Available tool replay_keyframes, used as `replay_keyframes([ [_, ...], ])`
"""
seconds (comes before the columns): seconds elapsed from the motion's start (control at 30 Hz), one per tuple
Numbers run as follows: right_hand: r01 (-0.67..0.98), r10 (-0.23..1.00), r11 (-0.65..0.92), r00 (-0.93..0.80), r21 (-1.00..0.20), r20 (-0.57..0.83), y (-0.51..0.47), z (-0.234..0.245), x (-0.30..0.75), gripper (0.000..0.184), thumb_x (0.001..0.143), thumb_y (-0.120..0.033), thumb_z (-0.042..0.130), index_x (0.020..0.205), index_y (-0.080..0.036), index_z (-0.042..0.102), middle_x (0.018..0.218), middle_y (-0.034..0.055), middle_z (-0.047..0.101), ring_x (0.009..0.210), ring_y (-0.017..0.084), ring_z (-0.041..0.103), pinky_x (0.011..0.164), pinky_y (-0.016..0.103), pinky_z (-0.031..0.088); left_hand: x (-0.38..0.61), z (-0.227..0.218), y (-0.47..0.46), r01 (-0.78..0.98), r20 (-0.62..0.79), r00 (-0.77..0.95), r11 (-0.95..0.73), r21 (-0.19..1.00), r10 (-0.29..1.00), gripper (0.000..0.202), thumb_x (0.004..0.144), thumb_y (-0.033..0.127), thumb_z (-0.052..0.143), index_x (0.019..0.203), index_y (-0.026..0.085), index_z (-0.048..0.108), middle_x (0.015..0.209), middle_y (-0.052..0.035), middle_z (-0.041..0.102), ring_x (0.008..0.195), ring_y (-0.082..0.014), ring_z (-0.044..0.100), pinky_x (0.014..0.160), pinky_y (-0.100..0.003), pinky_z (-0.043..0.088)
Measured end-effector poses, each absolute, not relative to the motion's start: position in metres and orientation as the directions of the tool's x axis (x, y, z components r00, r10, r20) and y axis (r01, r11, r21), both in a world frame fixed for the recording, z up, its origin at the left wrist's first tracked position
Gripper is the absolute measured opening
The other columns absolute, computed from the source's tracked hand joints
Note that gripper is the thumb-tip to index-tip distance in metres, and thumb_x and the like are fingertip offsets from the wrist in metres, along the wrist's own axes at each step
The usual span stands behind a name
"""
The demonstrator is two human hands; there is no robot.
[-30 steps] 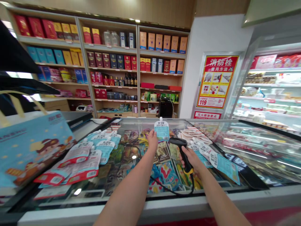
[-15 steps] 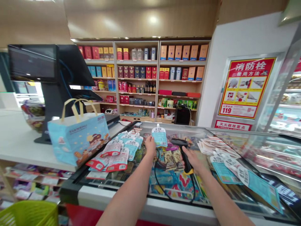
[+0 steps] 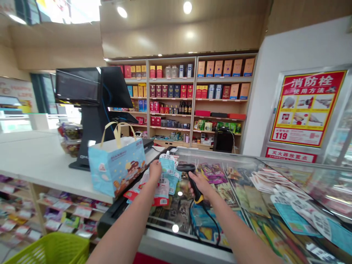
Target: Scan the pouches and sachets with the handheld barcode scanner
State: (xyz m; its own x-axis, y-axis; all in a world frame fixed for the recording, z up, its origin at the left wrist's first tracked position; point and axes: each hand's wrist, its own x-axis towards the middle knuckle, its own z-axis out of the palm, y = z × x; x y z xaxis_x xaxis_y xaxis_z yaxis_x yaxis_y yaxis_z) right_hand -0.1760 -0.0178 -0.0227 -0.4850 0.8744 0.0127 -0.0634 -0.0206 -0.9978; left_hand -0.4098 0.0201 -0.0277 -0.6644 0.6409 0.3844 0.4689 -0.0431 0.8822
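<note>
Pinched in my left hand (image 3: 155,171) is a light-blue spouted drink pouch (image 3: 167,164), held upright over a pile of blue and red pouches (image 3: 162,189) on the glass freezer top. My right hand (image 3: 200,183) is wrapped round the handle of a black barcode scanner (image 3: 194,182), whose head points left toward the pouch. A dark cable hangs from the scanner and loops over the glass. More blue pouches (image 3: 297,212) lie at the right, beside a stack of flat white-and-red packets (image 3: 271,179).
A light-blue shopping bag (image 3: 117,165) stands on the white counter (image 3: 49,156) at the left, near a checkout monitor (image 3: 78,86). A green basket (image 3: 55,249) is low at the left. Packaged goods show through the freezer glass (image 3: 176,216). Shelves of boxes line the back wall.
My left hand has carried the pouch left, over the pile. The scanner in my right hand has also shifted left. The view has turned left and tilted up.
</note>
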Motion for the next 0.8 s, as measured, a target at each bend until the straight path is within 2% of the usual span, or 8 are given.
replay_keyframes([
  [0.17,-0.023,0.857,-0.012,-0.515,-1.000,0.002,-0.017,-0.026,-0.193,0.037,0.078,-0.054,0.054,0.088,-0.020,0.045,0.048,-0.0062,0.054,0.033,0.009,0.049,0.032,0.019,0.042,-0.444,-0.011,0.011,0.634,0.352,-0.636,0.206,0.745,0.686,0.036,0.071,0.004,0.047,0.101,0.009,0.065,0.093,-0.0152,0.069,0.092,-0.0235,0.063,0.076,-0.026,0.044],
  [0.27,-0.018,0.862,-0.016,-0.508,-1.000,-0.004,-0.016,-0.028,-0.193,0.038,0.077,-0.055,0.055,0.088,-0.020,0.044,0.049,-0.0068,0.055,0.033,0.009,0.049,0.032,0.019,0.042,-0.449,-0.009,0.011,0.697,0.338,-0.609,0.282,0.659,0.717,0.048,0.067,0.000,0.046,0.112,0.008,0.060,0.103,-0.0176,0.067,0.103,-0.0268,0.059,0.084,-0.030,0.043],
  [0.33,-0.025,0.868,-0.024,-0.496,-0.999,-0.008,-0.016,-0.027,-0.189,0.040,0.075,-0.057,0.055,0.087,-0.020,0.044,0.049,-0.0072,0.054,0.033,0.008,0.048,0.031,0.019,0.041,-0.448,-0.011,0.012,0.710,0.358,-0.609,0.286,0.644,0.708,0.048,0.066,0.000,0.045,0.111,0.009,0.061,0.102,-0.0171,0.067,0.103,-0.0281,0.059,0.086,-0.034,0.043],
  [0.53,-0.104,0.899,-0.007,-0.435,-0.995,0.039,-0.017,-0.026,-0.162,0.047,0.069,-0.062,0.059,0.082,-0.019,0.044,0.047,-0.0076,0.053,0.032,0.008,0.046,0.030,0.018,0.039,-0.414,-0.022,0.025,0.789,0.622,-0.486,0.003,0.614,0.614,0.032,0.067,0.005,0.048,0.093,0.015,0.064,0.111,-0.0129,0.063,0.107,-0.0269,0.056,0.095,-0.040,0.041],
  [0.67,-0.141,0.929,-0.021,-0.368,-0.990,0.033,-0.017,-0.029,-0.129,0.044,0.070,-0.060,0.059,0.081,-0.020,0.045,0.047,-0.0074,0.054,0.032,0.008,0.046,0.031,0.019,0.039,-0.355,-0.032,0.037,0.798,0.641,-0.341,-0.148,0.584,0.688,0.023,0.071,0.013,0.051,0.089,0.017,0.063,0.109,-0.0115,0.063,0.109,-0.0259,0.055,0.098,-0.040,0.040],
  [0.8,-0.148,0.963,-0.032,-0.268,-0.988,0.009,-0.024,-0.030,-0.083,0.041,0.074,-0.059,0.055,0.074,-0.019,0.046,0.043,-0.0065,0.052,0.030,0.008,0.045,0.031,0.020,0.039,-0.271,-0.045,0.043,0.756,0.618,-0.155,-0.310,0.577,0.771,0.024,0.071,0.017,0.057,0.094,0.018,0.063,0.115,-0.0116,0.060,0.112,-0.0258,0.053,0.099,-0.040,0.039],
])
